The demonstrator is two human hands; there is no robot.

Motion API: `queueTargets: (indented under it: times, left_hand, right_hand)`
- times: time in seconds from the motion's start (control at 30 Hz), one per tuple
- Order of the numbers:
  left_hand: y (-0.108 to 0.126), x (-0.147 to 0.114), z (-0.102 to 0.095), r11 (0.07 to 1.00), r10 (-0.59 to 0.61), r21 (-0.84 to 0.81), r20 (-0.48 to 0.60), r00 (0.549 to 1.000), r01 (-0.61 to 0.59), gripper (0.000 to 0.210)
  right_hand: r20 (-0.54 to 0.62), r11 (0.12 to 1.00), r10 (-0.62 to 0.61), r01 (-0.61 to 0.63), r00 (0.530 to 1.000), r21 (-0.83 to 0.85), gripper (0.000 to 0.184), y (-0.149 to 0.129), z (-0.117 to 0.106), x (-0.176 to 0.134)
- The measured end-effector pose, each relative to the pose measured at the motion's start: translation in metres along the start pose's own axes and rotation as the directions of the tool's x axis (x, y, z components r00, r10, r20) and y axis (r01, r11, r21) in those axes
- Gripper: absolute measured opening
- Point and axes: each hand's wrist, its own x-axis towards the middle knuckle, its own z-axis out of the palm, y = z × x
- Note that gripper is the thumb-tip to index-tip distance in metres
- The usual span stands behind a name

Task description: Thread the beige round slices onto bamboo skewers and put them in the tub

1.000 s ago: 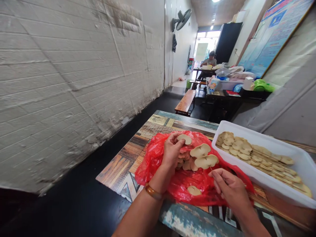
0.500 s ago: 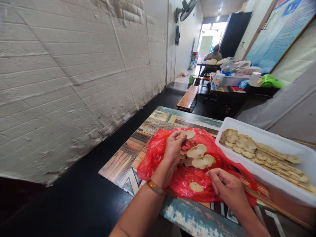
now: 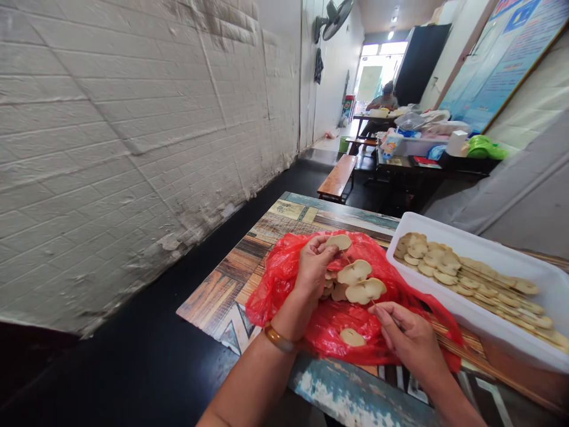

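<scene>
My left hand (image 3: 316, 261) is closed, pinching a pale flat slice (image 3: 339, 242) at the far end of a thin skewer. Two more pale slices (image 3: 365, 291) sit on the same skewer, nearer to me. Down at its lower end, my right hand (image 3: 406, 332) is closed with thumb and fingers on the wooden skewer (image 3: 372, 303), most of which its fingers hide. Below both hands, a red plastic bag (image 3: 320, 323) is spread on the table. A loose slice (image 3: 352, 337) lies on the bag, and a pile of slices (image 3: 328, 289) is partly hidden behind my left wrist.
A white plastic tub (image 3: 478, 246) with rows of skewered slices (image 3: 471, 279) stands at the right of the patterned table (image 3: 249, 261). More bare skewers (image 3: 489, 373) lie before it. Beyond are a bench (image 3: 338, 175), a cluttered table and a seated person (image 3: 386, 101). A wall runs along the left.
</scene>
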Motion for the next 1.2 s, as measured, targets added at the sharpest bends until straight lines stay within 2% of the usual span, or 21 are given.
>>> queueTargets:
  times: [0.37, 0.67, 0.87, 1.07, 1.2]
  left_hand:
    - [-0.0006, -0.002, 0.0018, 0.995, 0.03, 0.1, -0.005, 1.0, -0.029, 0.026]
    - [-0.005, -0.0018, 0.002, 0.98, 0.074, 0.186, -0.002, 0.997, -0.073, 0.019]
    - [-0.0072, -0.0014, 0.0018, 0.956, 0.16, 0.253, -0.032, 0.987, -0.147, 0.014]
    - [-0.0097, -0.0015, 0.0012, 0.962, 0.132, 0.243, -0.01, 0.991, -0.126, 0.015]
    - [-0.0095, -0.0027, 0.0026, 0.964, 0.106, 0.248, -0.011, 0.994, -0.1, 0.018]
  right_hand:
    - [-0.009, 0.994, 0.073, -0.072, 0.997, 0.077, 0.038, 0.0025, 0.0034, -0.0006]
    - [0.003, 0.996, 0.048, -0.048, 0.999, 0.077, 0.037, 0.0018, 0.0033, 0.0007]
    - [-0.004, 0.998, 0.031, -0.03, 1.0, 0.051, 0.037, -0.0018, 0.0021, 0.0008]
    - [0.053, 0.999, 0.03, -0.031, 0.998, 0.009, 0.034, -0.0026, -0.0019, 0.0013]
    - [0.03, 1.0, 0.004, -0.003, 1.0, -0.022, 0.035, -0.0018, -0.0018, 0.0023]
